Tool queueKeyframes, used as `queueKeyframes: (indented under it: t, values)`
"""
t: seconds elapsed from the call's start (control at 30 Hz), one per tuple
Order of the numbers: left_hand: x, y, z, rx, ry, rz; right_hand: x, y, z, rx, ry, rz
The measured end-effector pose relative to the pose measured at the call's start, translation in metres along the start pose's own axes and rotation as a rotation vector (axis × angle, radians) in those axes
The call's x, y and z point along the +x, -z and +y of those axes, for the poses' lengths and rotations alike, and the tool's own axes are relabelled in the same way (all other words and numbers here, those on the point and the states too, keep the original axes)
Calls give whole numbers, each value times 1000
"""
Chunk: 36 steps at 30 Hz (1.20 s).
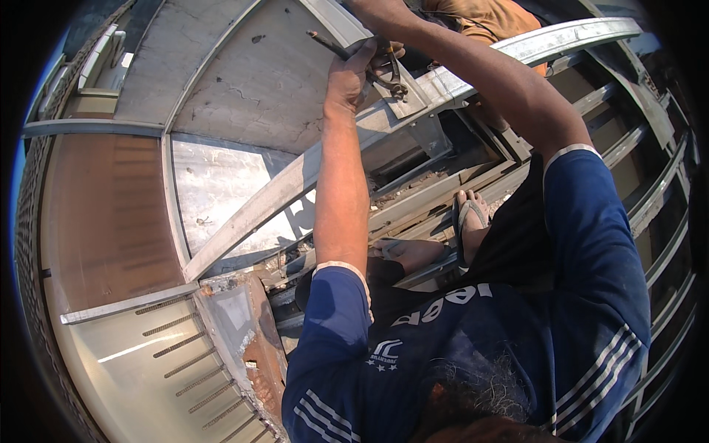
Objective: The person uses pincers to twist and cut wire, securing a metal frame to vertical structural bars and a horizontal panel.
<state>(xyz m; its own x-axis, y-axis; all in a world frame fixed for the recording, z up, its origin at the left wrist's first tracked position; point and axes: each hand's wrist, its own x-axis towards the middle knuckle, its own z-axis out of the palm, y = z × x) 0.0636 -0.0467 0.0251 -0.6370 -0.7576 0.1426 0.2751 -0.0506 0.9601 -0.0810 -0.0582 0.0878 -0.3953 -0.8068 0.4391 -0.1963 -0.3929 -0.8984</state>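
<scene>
My left hand (350, 83) is closed around a dark pliers-like tool (327, 43), whose exact kind I cannot make out. One of its handles sticks out up and to the left. Its metal end lies over a pale flat metal strip (408, 105), which crosses the long curved metal beam (244, 225). Stretched across to the far side, my right hand (378, 13) is partly cut off by the upper edge. Its fingers do not show, nor does anything it may hold.
A person in orange clothing (484, 16) is close by at the far side. Grey panels (244, 81) and a brown panel (111, 214) lie to the left. My sandalled foot (473, 214) is among metal rails and gaps. Parallel metal bars (628, 144) run along the right.
</scene>
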Motion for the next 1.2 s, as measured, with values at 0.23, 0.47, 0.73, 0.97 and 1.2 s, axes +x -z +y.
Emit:
queueKeyframes:
  t: [0.23,0.47,0.73,0.97,1.2]
  values:
    - [2,-9,0,-79,30,-28,7,9,8,97,46,18]
    - [0,-4,0,-47,1,-36,-1,12,-7,98,-150,-20]
    - [-1,-13,4,-37,52,-3,2,2,11,34,28,17]
    - [6,-39,-37,1,-209,223,3,-1,9,86,45,-83]
    - [18,-62,-57,438,-501,757,-17,-3,-23,120,0,-468]
